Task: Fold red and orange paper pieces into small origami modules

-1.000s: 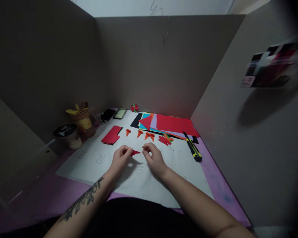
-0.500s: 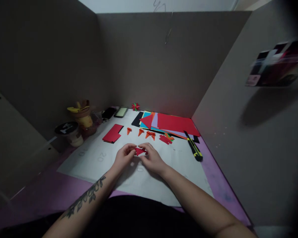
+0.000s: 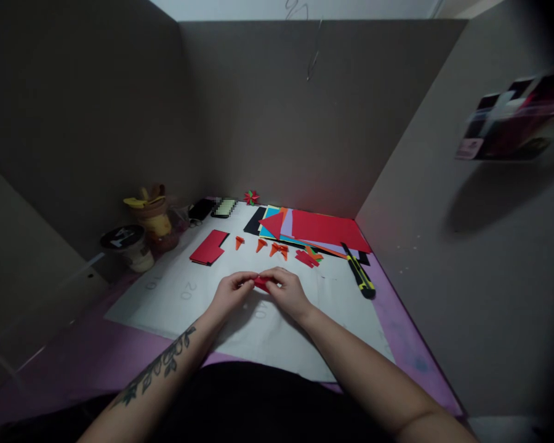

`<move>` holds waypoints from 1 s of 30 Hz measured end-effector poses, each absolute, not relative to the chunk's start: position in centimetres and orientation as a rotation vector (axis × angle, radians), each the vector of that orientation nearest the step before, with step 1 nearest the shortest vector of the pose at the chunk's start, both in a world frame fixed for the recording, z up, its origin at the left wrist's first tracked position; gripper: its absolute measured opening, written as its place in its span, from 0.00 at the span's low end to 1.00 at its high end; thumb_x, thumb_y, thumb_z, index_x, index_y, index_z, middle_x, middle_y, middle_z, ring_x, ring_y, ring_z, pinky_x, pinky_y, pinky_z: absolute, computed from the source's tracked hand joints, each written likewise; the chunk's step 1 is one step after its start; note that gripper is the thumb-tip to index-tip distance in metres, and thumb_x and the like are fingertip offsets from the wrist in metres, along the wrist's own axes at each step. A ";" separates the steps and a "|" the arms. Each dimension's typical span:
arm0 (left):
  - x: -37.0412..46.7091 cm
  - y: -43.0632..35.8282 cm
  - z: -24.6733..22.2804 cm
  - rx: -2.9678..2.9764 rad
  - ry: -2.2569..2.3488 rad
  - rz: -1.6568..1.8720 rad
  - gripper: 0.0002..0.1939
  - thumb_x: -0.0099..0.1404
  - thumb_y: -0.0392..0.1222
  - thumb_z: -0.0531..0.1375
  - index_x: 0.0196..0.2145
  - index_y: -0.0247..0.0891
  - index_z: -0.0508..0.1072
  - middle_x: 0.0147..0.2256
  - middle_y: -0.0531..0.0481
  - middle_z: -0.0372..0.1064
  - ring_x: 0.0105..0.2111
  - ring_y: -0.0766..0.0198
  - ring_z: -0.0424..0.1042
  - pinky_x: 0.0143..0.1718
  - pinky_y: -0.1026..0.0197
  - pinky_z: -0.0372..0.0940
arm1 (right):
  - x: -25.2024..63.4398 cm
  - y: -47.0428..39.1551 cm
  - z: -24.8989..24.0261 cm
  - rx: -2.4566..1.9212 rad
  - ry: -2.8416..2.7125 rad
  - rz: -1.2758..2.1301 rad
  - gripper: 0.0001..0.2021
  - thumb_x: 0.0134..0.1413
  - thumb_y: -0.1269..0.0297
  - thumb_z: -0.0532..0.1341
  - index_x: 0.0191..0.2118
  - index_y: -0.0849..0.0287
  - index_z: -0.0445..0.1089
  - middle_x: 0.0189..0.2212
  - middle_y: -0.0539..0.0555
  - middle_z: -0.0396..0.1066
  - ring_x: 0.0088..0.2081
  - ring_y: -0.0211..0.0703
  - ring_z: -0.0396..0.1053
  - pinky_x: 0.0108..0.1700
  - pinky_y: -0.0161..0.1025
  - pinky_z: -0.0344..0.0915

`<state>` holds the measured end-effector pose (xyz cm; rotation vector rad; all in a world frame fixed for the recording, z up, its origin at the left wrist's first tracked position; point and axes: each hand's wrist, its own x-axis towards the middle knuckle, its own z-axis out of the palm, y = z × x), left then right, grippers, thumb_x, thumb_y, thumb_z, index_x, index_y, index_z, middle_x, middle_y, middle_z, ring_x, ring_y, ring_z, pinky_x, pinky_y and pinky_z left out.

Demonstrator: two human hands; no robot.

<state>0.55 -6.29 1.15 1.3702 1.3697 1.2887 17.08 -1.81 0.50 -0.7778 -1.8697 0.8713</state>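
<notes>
Small red paper piece (image 3: pixel 261 283) showing bright, plain red, looking folded; mostly hidden by fingers, exact shape can't tell. It is sitting between the two hands, just above the white sheet (image 3: pixel 300 351) covering most of the purple counter (image 3: pixel 413 357). Left hand (image 3: pixel 233 291) is pinching its left end, thumb and fingers closing together on it. Right hand (image 3: pixel 287 294) is gripping the right end the same way, fingertips nearly meeting the left's; each grip is clamping on paper, barely parted. Orange folded pieces (image 3: pixel 261 245) are lying in a row beyond the hands, red strips (image 3: pixel 307 258) resting to their right, near the yellow-black cutter (image 3: pixel 362 280).
</notes>
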 end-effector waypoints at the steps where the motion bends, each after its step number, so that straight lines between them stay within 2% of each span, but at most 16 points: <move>1: 0.6 -6.3 1.2 1.392 1.363 1.288 0.13 0.54 0.43 0.61 0.36 0.36 0.78 0.37 0.44 0.76 0.37 0.57 0.73 0.41 0.58 0.66 | 17.0 -1.9 0.6 -0.798 -1.852 0.883 0.11 0.49 0.72 0.56 0.34 0.55 0.74 0.32 0.53 0.73 0.36 0.43 0.69 0.41 0.42 0.65; 6: 0.9 -6.5 0.9 1.505 1.437 1.259 0.10 0.55 0.43 0.60 0.33 0.37 0.78 0.33 0.46 0.76 0.34 0.59 0.72 0.37 0.60 0.65 | 16.7 -1.7 0.3 -0.898 -1.721 1.055 0.06 0.50 0.64 0.60 0.30 0.57 0.73 0.29 0.52 0.73 0.33 0.42 0.69 0.38 0.40 0.65; 11: 0.7 -6.4 0.8 1.457 1.558 1.259 0.11 0.55 0.46 0.59 0.27 0.35 0.76 0.23 0.51 0.71 0.23 0.65 0.66 0.26 0.65 0.60 | 16.5 -1.0 -0.2 -0.886 -1.298 1.487 0.13 0.50 0.54 0.60 0.32 0.59 0.71 0.26 0.52 0.72 0.29 0.39 0.69 0.30 0.36 0.66; 14: 0.5 -6.4 0.9 1.402 1.583 1.287 0.12 0.55 0.47 0.59 0.27 0.35 0.76 0.21 0.52 0.70 0.22 0.66 0.64 0.23 0.66 0.58 | 16.5 -1.0 0.0 -0.918 -1.054 1.814 0.11 0.46 0.57 0.63 0.31 0.60 0.70 0.26 0.53 0.73 0.26 0.39 0.70 0.25 0.33 0.65; 18: 0.5 -6.4 0.8 1.420 1.609 1.308 0.11 0.55 0.47 0.60 0.28 0.35 0.76 0.24 0.51 0.72 0.24 0.65 0.66 0.25 0.66 0.58 | 16.7 -1.2 0.2 -0.888 -0.960 2.081 0.08 0.43 0.65 0.65 0.30 0.62 0.70 0.26 0.55 0.74 0.24 0.36 0.71 0.25 0.31 0.67; 21: 0.5 -6.5 0.8 1.449 1.628 1.309 0.11 0.55 0.46 0.60 0.28 0.36 0.76 0.25 0.51 0.73 0.25 0.65 0.67 0.26 0.66 0.59 | 16.6 -1.3 0.0 -0.879 -0.962 2.064 0.08 0.41 0.66 0.66 0.29 0.61 0.68 0.24 0.53 0.73 0.24 0.35 0.70 0.27 0.31 0.67; 25: 0.6 -6.5 0.8 1.468 1.624 1.297 0.11 0.56 0.46 0.60 0.29 0.36 0.77 0.27 0.50 0.74 0.26 0.63 0.69 0.29 0.65 0.60 | 16.3 -1.4 -0.1 -0.875 -1.135 1.904 0.11 0.40 0.62 0.67 0.30 0.61 0.69 0.21 0.49 0.70 0.22 0.33 0.68 0.27 0.31 0.65; 30: 0.8 -6.7 1.1 1.470 1.559 1.240 0.11 0.56 0.45 0.60 0.31 0.37 0.78 0.29 0.48 0.76 0.29 0.61 0.71 0.32 0.63 0.63 | 16.4 -1.6 0.5 -0.847 -1.402 1.665 0.06 0.43 0.65 0.64 0.29 0.61 0.70 0.20 0.47 0.69 0.21 0.32 0.64 0.27 0.32 0.61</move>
